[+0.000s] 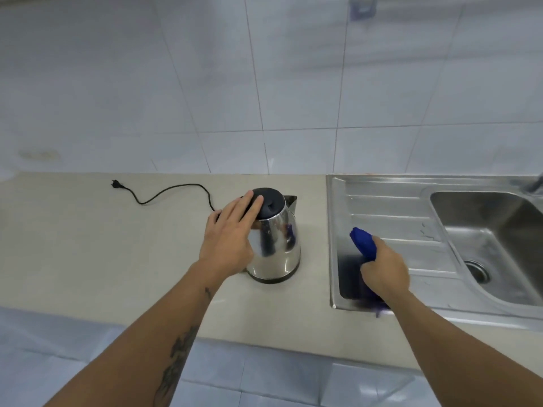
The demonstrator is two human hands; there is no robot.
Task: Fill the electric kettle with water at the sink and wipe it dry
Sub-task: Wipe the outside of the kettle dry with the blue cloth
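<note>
A steel electric kettle (277,245) with a black lid stands upright on the beige counter, its spout pointing towards the sink. My left hand (230,230) lies against the kettle's left side, straight fingers reaching onto the lid; the handle is hidden behind it. Over the steel draining board, my right hand (385,271) grips a bunched blue cloth (364,240), which sticks up out of the fist and is blurred below it. The sink basin (493,230) lies at the right.
A black power cord with its plug (117,183) trails over the counter (88,245) behind the kettle to the left. The draining board (390,207) has raised ribs. White wall tiles rise behind. The counter's front edge runs close to me, with tiled floor below.
</note>
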